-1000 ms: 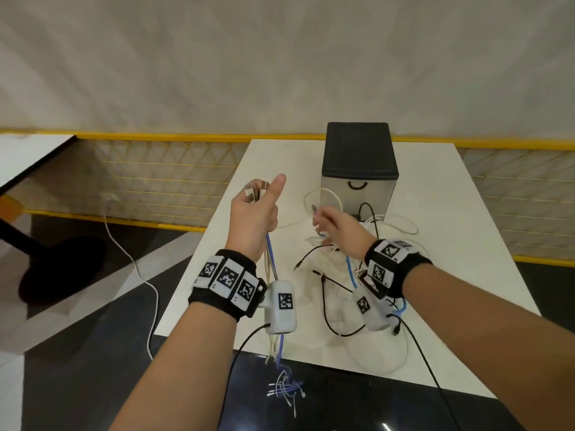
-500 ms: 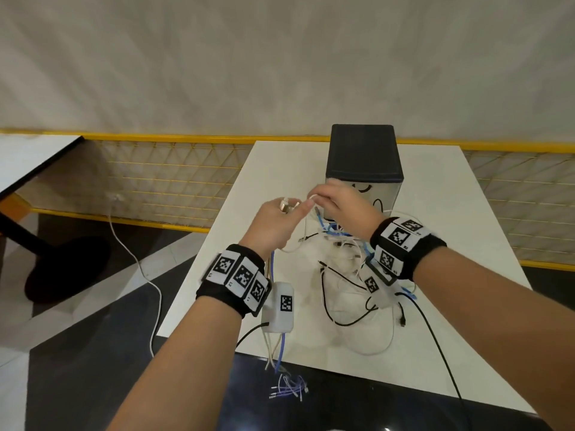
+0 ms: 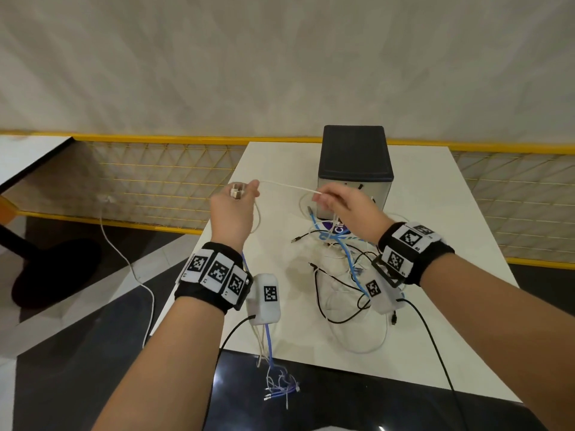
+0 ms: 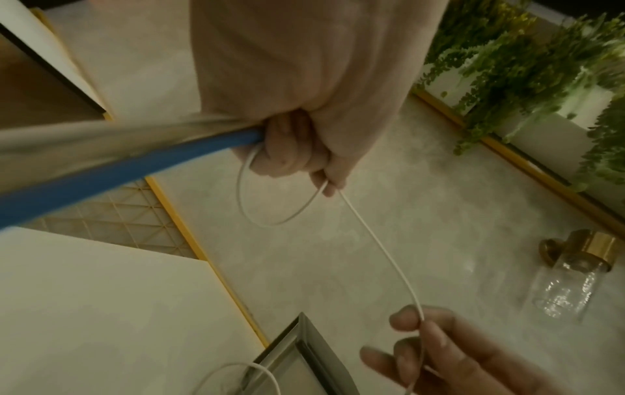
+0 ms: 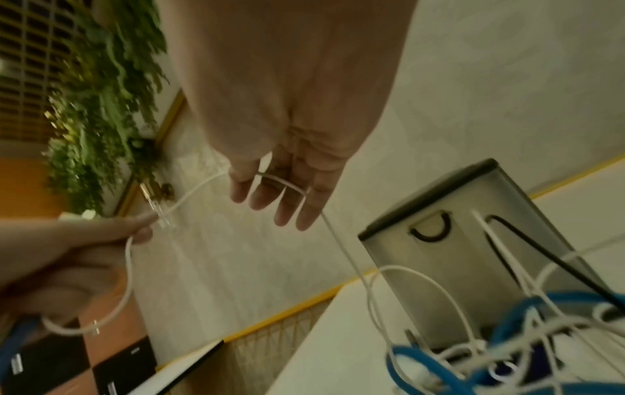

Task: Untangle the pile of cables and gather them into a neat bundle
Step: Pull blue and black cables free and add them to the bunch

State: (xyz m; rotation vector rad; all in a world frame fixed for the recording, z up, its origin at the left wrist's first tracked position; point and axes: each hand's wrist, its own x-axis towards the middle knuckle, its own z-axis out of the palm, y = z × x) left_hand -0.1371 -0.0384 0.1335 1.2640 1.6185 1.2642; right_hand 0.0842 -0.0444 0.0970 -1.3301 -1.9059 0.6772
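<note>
Head view: two hands were raised over one white table (image 3: 466, 259). The left hand (image 3: 231, 209) clenched one white cable (image 3: 286, 185); the right hand (image 3: 345, 206) pinched the same strand — stretched between them. One tangled cable pile (image 3: 345, 275) lay before one black-topped box (image 3: 354, 157).

Left wrist view: fingers (image 4: 290, 149) curled round one blue cable (image 4: 118, 171) and the white one.

Right wrist view: fingers (image 5: 287, 203) loosely hooked the white cable — one loop hung below.
</note>
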